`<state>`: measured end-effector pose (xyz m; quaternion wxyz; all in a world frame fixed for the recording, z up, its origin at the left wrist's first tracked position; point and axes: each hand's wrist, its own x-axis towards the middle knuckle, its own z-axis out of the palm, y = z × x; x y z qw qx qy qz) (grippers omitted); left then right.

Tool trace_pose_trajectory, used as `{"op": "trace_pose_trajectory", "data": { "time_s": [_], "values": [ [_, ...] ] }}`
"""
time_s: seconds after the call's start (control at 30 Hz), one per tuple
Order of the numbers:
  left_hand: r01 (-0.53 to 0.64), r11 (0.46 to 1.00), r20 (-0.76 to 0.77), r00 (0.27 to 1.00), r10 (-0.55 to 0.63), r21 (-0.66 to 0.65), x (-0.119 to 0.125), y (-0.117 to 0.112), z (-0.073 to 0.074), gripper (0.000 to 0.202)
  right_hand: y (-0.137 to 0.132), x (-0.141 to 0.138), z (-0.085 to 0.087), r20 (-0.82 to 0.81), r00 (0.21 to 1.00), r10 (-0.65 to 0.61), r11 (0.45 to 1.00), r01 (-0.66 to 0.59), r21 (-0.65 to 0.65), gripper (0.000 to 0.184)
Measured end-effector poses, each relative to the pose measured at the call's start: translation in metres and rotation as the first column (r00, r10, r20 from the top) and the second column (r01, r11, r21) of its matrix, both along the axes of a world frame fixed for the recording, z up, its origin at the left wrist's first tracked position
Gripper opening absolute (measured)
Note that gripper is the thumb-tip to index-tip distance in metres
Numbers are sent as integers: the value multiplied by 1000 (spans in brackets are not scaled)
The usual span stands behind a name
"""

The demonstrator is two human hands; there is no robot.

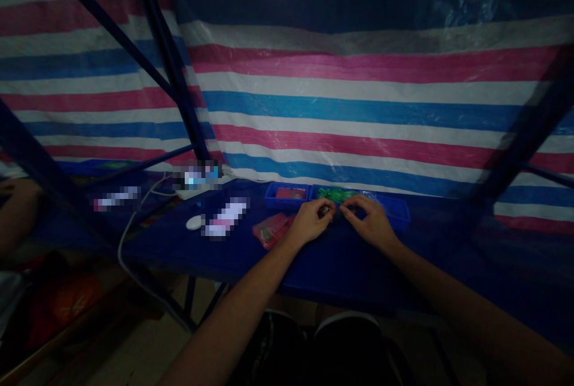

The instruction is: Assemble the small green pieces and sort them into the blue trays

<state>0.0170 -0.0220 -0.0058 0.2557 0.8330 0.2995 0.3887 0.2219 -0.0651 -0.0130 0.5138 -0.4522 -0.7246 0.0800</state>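
Observation:
My left hand (311,219) and my right hand (368,218) meet over the blue table (341,266), fingertips almost touching. Each hand is curled in a pinch on a small dark part (326,211) between them; it is too dim and small to name. Just behind the hands stand blue trays: one (287,195) holds something red, another (337,194) holds green pieces. A red see-through bag (271,229) with small parts lies just left of my left hand.
A striped red, white and blue tarp (359,87) hangs behind the table. Dark blue frame poles (170,57) cross at the left. A white cable (130,224) and a small white disc (194,223) lie at the table's left. Another person's arm (15,207) shows at the far left.

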Motion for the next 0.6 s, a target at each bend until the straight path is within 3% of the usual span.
{"op": "trace_pose_trajectory", "data": {
  "time_s": [0.07,0.17,0.23,0.33,0.6],
  "values": [
    [24,1000,5,1000,-24,-6,0,-1,-1,25,4,2,-4,-54,999,-6,999,4,-39,22],
    [77,997,31,997,-76,-29,1,-1,-3,43,9,4,-9,-151,983,102,984,-122,-130,32],
    [89,995,39,995,-88,-32,1,-1,-5,49,10,5,-11,-182,971,155,966,-188,-175,32],
    [79,996,24,997,-79,-29,1,0,-6,52,10,4,-11,-178,972,151,963,-185,-194,27],
    [22,1000,-47,999,-21,15,-1,1,-4,23,7,2,-7,-197,973,119,969,-157,-191,24]
  ]
}}
